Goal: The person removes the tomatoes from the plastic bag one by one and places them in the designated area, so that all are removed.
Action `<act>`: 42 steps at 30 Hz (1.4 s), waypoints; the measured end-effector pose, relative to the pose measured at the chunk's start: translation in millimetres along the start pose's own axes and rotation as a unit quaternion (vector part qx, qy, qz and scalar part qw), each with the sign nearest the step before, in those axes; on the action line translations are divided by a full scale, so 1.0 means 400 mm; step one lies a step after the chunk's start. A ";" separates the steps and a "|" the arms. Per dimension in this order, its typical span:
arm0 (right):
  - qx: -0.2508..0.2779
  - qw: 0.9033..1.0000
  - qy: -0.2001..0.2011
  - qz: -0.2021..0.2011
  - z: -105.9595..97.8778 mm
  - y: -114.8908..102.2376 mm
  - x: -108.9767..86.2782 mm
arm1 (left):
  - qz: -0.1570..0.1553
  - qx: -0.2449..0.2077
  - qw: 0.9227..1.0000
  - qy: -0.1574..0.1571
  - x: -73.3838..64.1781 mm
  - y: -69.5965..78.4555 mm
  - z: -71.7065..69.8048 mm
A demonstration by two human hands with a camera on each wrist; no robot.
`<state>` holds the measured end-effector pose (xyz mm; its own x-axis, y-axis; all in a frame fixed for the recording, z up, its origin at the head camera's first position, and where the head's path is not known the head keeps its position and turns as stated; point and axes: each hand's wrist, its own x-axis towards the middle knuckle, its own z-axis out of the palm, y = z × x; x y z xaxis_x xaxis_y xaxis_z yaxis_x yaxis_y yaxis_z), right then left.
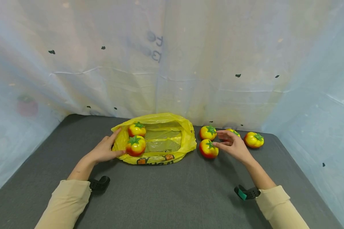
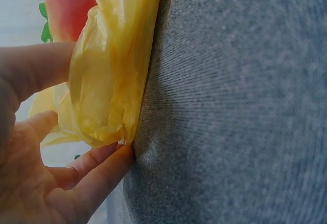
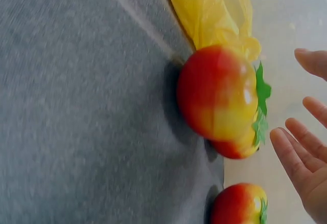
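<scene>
A yellow plastic bag (image 1: 186,140) lies with its mouth spread wide. Inside it, at the left, are two toy tomatoes, a rear one (image 1: 136,130) and a front one (image 1: 135,147), red and yellow with green leafy tops. My left hand (image 1: 107,149) holds the bag's left edge, thumb and fingers spread along the film (image 2: 97,81). Over the tomatoes right of the bag, my right hand (image 1: 232,146) hovers with parted fingers and nothing in its grasp. Nearest its fingertips are a front tomato (image 1: 208,149) and a back tomato (image 1: 207,132); the right wrist view shows a gap between fingers and tomato (image 3: 217,93).
Another tomato (image 1: 233,131) is partly hidden behind my right hand, and one more (image 1: 254,140) sits farther right. The dark grey table (image 1: 166,194) meets a pale hanging sheet (image 1: 175,79) close behind the bag. Black bands circle both wrists.
</scene>
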<state>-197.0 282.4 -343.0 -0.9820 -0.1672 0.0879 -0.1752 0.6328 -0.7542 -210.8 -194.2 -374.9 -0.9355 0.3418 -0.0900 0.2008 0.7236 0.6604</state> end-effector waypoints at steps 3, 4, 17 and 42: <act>0.014 1.000 -0.001 -0.014 0.009 -0.008 0.006 | 0.002 0.000 1.000 0.000 -0.001 0.001 -0.001; 0.019 1.000 0.000 -0.018 0.013 -0.012 0.007 | 0.003 0.000 1.000 0.000 -0.002 0.001 -0.001; 0.070 0.996 -0.012 -0.057 0.076 -0.071 0.041 | 0.000 0.000 1.000 -0.001 -0.004 -0.002 0.001; 0.143 0.983 -0.053 -0.099 0.224 -0.150 0.093 | -0.002 -0.001 1.000 0.004 0.004 -0.012 0.008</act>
<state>-216.6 170.5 -352.9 -0.9150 -0.3534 0.1946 -0.3203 0.3430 -0.8830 -212.4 -195.2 -380.3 -0.9386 0.3340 -0.0866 0.1965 0.7238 0.6614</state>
